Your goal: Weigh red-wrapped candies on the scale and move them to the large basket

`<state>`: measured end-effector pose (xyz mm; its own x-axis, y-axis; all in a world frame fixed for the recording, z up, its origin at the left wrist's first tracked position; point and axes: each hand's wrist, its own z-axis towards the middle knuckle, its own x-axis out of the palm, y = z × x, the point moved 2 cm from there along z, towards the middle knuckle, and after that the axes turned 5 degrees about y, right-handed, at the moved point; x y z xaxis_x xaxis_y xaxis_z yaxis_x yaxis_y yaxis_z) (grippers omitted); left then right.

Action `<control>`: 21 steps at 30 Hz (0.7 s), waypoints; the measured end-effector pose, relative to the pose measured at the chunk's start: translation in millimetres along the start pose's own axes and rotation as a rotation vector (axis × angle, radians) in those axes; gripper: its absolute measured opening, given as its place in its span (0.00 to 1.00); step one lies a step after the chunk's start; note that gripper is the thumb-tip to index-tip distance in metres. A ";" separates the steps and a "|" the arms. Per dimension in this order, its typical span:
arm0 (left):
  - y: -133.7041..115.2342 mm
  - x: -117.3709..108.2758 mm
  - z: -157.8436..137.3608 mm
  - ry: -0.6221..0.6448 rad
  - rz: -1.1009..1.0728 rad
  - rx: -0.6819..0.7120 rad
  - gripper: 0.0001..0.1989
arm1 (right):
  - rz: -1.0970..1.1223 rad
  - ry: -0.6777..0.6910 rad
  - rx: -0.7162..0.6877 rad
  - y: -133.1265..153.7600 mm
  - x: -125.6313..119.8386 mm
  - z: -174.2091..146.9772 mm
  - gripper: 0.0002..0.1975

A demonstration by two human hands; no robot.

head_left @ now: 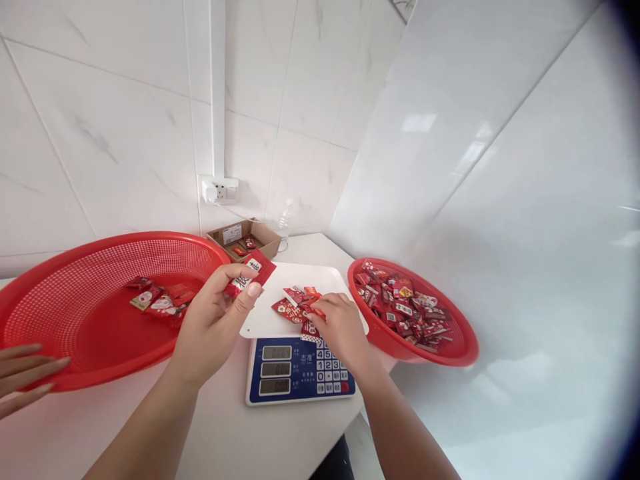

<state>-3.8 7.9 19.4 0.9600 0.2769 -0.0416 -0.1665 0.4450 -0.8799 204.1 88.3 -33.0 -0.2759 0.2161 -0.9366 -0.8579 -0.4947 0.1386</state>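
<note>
Pinched between the thumb and fingers of my left hand (215, 320) is a red packet (253, 270) with a white label, raised over the left part of the weighing pan. My right hand (345, 327) reaches down to a small pile of red packets (291, 309) on the white pan (265, 320) of a digital scale (301, 393). Its fingers close on packets at the pile's right side; the fingertips are partly hidden. Blue keypad and display panels face me below the pan.
A large red basket (100, 250) holding several packets (163, 303) stands left, with another person's hand (27, 373) at its rim. At right, a smaller red basket (467, 343) is full of packets (405, 307). Behind the scale are a cardboard box (270, 243) and clear bottle (285, 217).
</note>
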 end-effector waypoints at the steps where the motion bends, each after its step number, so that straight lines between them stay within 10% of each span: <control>1: -0.4 -0.5 -0.2 0.004 0.005 -0.001 0.13 | -0.031 0.021 0.012 1.0 1.5 2.7 0.08; 8: 0.2 -1.4 -0.6 0.025 0.007 -0.024 0.14 | 0.242 -0.171 0.110 -23.4 -8.0 -7.2 0.11; 13: 2.5 -1.6 -0.1 0.011 0.027 -0.016 0.14 | 0.424 -0.419 0.529 -79.3 -27.5 -27.8 0.14; 21: 3.6 -1.0 -0.5 0.019 0.052 -0.032 0.14 | 0.190 -0.229 0.822 -137.1 -17.3 -38.8 0.14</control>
<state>-5.2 8.8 16.0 0.9544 0.2826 -0.0961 -0.2090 0.4027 -0.8911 343.3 119.7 -48.3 -0.4503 0.3987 -0.7989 -0.8053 0.2051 0.5563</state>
